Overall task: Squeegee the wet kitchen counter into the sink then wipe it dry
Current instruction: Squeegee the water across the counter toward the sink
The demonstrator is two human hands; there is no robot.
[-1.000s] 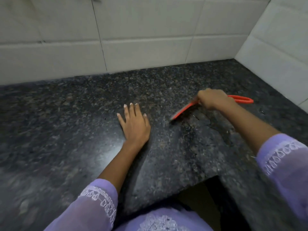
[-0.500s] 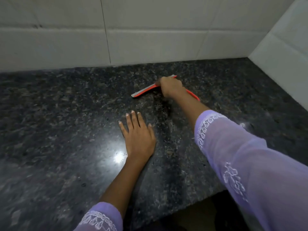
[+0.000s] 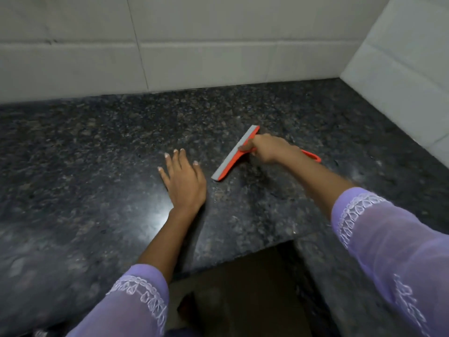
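Observation:
The dark speckled granite counter point(image 3: 97, 166) fills the head view and shines with a wet gleam near the middle. My right hand point(image 3: 267, 148) grips the handle of an orange squeegee point(image 3: 234, 154), whose grey blade lies diagonally on the counter; the handle's looped end sticks out behind my wrist. My left hand point(image 3: 184, 181) rests flat on the counter, fingers straight, just left of the blade's near end. No sink and no cloth are in view.
White tiled walls point(image 3: 194, 45) meet in a corner at the back right. The counter's front edge has an inside corner point(image 3: 291, 242) near my body, with a dark gap below it. Purple sleeves cover both forearms.
My right hand has drawn the squeegee back from the wall toward me and to the right, turning the blade steeper. My left hand has stayed flat on the counter.

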